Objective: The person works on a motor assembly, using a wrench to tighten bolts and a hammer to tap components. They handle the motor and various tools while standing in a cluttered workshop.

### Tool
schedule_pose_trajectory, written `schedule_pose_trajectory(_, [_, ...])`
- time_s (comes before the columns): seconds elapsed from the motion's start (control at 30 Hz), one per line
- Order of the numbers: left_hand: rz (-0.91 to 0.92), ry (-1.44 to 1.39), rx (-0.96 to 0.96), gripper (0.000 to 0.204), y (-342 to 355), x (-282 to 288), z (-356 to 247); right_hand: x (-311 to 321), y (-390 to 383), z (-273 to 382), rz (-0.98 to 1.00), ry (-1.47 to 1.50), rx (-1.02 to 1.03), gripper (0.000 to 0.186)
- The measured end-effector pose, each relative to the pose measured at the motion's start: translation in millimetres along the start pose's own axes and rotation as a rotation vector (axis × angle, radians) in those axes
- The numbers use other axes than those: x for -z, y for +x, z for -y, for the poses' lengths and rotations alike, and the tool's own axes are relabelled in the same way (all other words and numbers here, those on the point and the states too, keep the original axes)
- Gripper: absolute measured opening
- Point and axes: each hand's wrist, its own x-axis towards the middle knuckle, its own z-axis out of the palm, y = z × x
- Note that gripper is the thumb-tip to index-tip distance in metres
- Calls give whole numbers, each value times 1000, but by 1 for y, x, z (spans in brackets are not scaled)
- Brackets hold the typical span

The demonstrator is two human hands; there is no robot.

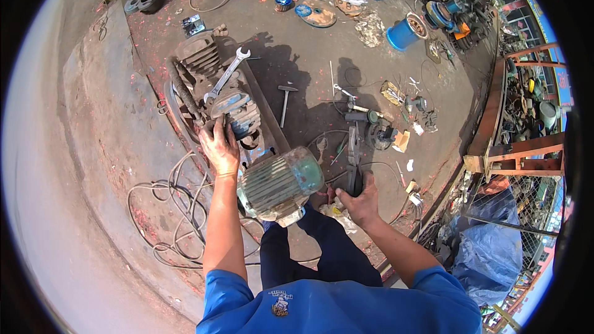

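Note:
My left hand (219, 150) reaches onto a greasy air compressor, its bent fingers against the edge of a finned cylinder head (238, 114); whatever is under the fingertips is hidden. A large open-ended wrench (228, 74) lies across the top of the machine, just beyond that hand. In my right hand (362, 203) is a pair of pliers (354, 154), its dark handles gripped and the jaws pointing away from me. Between my forearms sits a green ribbed electric motor (278, 182), close in front of my legs. Behind the wrench stands a second finned cylinder (199, 55).
A hammer (285, 105) lies right of the machine's base. Loose cable (170, 210) coils at the left. Small tools and a cardboard piece (401, 141) are scattered at the right. Blue motor housings (406, 32) stand farther back. A rusty steel frame (489, 111) and blue tarp (489, 253) border the right.

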Motion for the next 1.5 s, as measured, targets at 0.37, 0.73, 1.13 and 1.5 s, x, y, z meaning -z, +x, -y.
schedule_pose_trajectory(0.37, [292, -59, 208, 33, -73, 11, -13, 33, -28, -82, 74, 713, -951, 30])
schedule_pose_trajectory(0.73, [-224, -770, 918, 42, 14, -9, -3, 65, 87, -114, 500, 607, -978, 26])
schedule_pose_trajectory(1.13, [-210, 232, 775, 54, 42, -47, 6, 182, 212, -182, 331, 490, -997, 17])
schedule_pose_trajectory(1.5, [372, -960, 1076, 46, 64, 19, 44, 128, 182, -132, 477, 348, -948, 15])
